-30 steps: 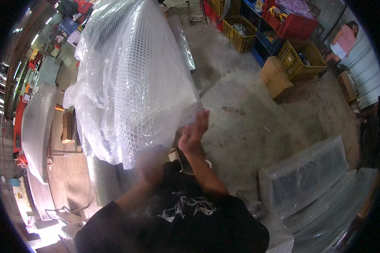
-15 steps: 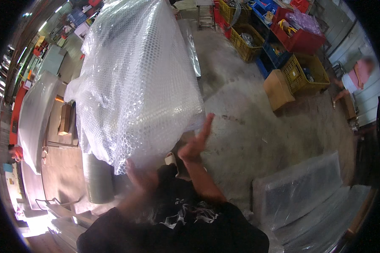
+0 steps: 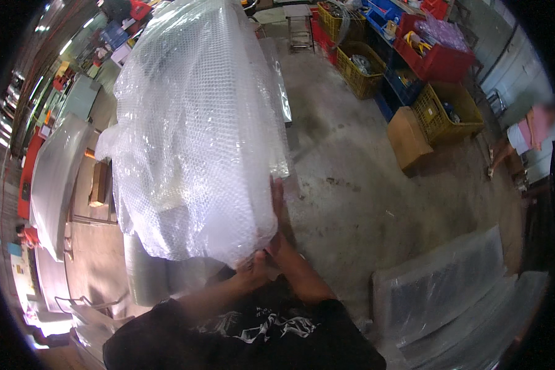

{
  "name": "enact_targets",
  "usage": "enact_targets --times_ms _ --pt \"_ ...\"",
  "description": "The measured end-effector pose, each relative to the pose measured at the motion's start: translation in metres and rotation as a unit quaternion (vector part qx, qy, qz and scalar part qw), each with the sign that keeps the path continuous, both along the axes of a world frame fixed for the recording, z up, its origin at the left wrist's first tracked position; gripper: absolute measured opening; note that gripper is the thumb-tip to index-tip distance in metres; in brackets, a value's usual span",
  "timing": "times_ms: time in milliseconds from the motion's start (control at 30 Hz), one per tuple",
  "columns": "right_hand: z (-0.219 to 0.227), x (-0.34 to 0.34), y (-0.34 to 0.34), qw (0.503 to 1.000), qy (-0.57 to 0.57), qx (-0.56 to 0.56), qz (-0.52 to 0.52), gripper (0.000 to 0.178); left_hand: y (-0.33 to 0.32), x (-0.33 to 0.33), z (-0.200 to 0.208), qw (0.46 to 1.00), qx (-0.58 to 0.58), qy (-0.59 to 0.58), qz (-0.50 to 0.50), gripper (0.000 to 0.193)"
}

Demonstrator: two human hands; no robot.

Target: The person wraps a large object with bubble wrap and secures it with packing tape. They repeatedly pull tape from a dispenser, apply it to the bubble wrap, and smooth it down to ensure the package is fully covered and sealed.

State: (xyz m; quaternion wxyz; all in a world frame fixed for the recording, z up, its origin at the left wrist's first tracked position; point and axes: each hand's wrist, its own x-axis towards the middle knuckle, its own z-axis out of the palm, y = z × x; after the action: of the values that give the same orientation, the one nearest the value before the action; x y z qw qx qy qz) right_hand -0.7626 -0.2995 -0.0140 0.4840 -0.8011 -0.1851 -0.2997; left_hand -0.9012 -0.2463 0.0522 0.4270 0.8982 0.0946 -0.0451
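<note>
Bubble wrap (image 3: 191, 129) spreads in a large draped mass across the middle, its near right corner touched by the left hand (image 3: 251, 271), fingers partly bent but their grip impossible to tell, and the right hand (image 3: 278, 216), fairly straight along the right side with nothing visibly clasped. The loose film could bunch or tear, I judge, if the hands pulled unevenly or it snagged below. A translucent roll (image 3: 145, 277) just beside its near left edge is the closest obstacle; wrapped panels (image 3: 441, 283) lie near right, a yellow crate (image 3: 448, 114) far right.
</note>
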Motion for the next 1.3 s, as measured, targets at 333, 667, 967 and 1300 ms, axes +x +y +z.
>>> enact_targets --times_ms 333,667,967,1300 --pt "0.063 -0.016 0.037 0.995 0.047 -0.001 -0.085 0.064 -0.005 -0.005 0.005 0.998 0.007 -0.055 0.009 0.039" --pt "-0.064 -0.076 -0.012 0.99 0.071 0.112 -0.052 0.063 -0.023 0.027 0.001 0.995 0.054 0.085 -0.019 0.058" --pt "-0.061 -0.04 0.039 0.984 0.056 0.096 -0.136 0.063 0.029 -0.013 0.025 0.997 0.019 -0.07 -0.035 0.041" --pt "-0.093 -0.092 0.003 0.982 0.11 0.132 -0.071 0.058 -0.057 0.038 -0.04 0.988 0.027 0.01 0.149 0.056"
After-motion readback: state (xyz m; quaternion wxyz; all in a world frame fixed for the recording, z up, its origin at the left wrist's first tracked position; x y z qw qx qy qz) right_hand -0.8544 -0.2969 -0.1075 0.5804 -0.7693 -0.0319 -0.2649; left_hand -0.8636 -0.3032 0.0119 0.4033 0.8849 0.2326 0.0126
